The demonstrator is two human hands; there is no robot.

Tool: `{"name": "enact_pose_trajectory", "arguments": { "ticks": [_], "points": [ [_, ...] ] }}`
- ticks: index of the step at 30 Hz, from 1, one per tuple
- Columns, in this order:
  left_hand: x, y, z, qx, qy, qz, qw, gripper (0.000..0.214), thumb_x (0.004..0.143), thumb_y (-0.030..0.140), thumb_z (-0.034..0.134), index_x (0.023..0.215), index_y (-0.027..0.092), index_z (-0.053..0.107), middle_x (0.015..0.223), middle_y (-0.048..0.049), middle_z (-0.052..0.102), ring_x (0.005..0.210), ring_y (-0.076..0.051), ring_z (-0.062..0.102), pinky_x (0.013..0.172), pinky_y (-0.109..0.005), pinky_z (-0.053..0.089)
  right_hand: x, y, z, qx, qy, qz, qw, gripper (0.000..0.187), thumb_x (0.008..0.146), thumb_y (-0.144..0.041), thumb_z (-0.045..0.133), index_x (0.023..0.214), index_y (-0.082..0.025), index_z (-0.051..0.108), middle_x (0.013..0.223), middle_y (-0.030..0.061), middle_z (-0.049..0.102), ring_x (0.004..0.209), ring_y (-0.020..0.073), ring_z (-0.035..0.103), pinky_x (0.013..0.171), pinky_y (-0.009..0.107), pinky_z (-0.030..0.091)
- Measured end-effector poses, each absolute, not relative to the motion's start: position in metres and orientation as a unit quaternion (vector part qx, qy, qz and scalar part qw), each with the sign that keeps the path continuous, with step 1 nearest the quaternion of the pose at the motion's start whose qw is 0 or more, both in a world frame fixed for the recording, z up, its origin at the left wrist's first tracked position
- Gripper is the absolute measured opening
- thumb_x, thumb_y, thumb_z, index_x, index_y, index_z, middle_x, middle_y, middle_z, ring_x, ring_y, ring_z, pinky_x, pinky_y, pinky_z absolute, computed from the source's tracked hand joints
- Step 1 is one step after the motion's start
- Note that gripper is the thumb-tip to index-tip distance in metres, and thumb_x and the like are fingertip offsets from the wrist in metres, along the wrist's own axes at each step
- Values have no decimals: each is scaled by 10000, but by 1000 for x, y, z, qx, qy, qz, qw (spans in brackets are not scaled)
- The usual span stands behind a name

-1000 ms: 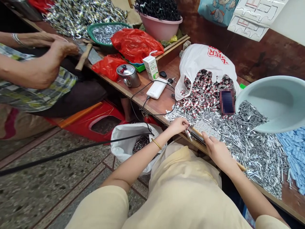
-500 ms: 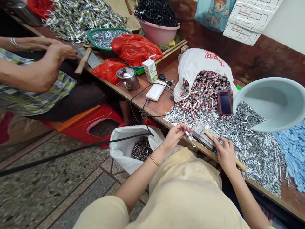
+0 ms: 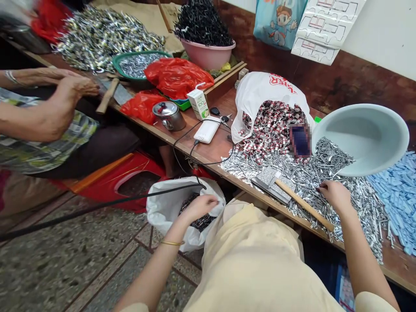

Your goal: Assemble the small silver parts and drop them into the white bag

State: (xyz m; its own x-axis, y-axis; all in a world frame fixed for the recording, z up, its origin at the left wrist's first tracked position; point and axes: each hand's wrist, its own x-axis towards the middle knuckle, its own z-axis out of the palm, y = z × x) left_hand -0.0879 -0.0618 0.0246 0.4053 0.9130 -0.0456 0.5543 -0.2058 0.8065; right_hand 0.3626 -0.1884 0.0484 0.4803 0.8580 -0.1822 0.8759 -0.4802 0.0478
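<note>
Over the mouth of a white sack (image 3: 159,212) hangs my left hand (image 3: 199,207), its fingers stretched to the right and nothing visible in them. Dark and reddish small metal pieces (image 3: 203,223) lie in that sack. My right hand (image 3: 336,195) is at a heap of loose silvery metal pins (image 3: 364,208), fingertips pinched together; what they grip is too small to make out. Between my hands a hammer (image 3: 303,203) with a wooden handle lies untouched, its head on a flat metal block (image 3: 269,188) at the table edge.
Red-banded metal pieces (image 3: 269,130) spill from a white plastic bag (image 3: 250,89). A grey-blue basin (image 3: 377,130) lies tipped beside light blue pieces (image 3: 399,195). A power bank (image 3: 208,129), drink carton (image 3: 198,104) and lidded metal cup (image 3: 169,116) stand left. A co-worker's hands (image 3: 74,86) are farther left.
My left hand has moved left from the table edge to over the sack, and the red-banded piece is no longer seen in it. My right hand has let go of the hammer and moved right.
</note>
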Motion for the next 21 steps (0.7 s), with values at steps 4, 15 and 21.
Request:
{"name": "enact_pose_trajectory", "arguments": {
  "ticks": [4, 15, 21],
  "points": [
    [-30, -33, 24, 771, 459, 228, 378, 130, 908, 256, 626, 913, 175, 727, 973, -47, 724, 954, -227, 670, 890, -354, 543, 357, -178, 46, 866, 485, -70, 99, 222, 938, -341, 564, 907, -206, 738, 928, 102, 731, 859, 236, 646, 626, 292, 354],
    [57, 66, 12, 812, 471, 302, 166, 136, 855, 211, 658, 964, 131, 653, 1005, -174, 662, 1051, -357, 593, 960, -500, 464, 359, -203, 25, 867, 497, 10, -41, 254, 952, -335, 497, 909, -194, 704, 975, 94, 713, 912, 242, 617, 681, 317, 383],
    [38, 32, 18, 803, 379, 368, 277, 303, 967, 232, 478, 1236, 169, 602, 1186, -122, 671, 1095, -255, 622, 972, -399, 482, 365, -207, 27, 868, 493, 32, -56, 281, 962, -321, 458, 966, -183, 703, 953, 104, 701, 883, 243, 603, 702, 326, 382]
  ]
}}
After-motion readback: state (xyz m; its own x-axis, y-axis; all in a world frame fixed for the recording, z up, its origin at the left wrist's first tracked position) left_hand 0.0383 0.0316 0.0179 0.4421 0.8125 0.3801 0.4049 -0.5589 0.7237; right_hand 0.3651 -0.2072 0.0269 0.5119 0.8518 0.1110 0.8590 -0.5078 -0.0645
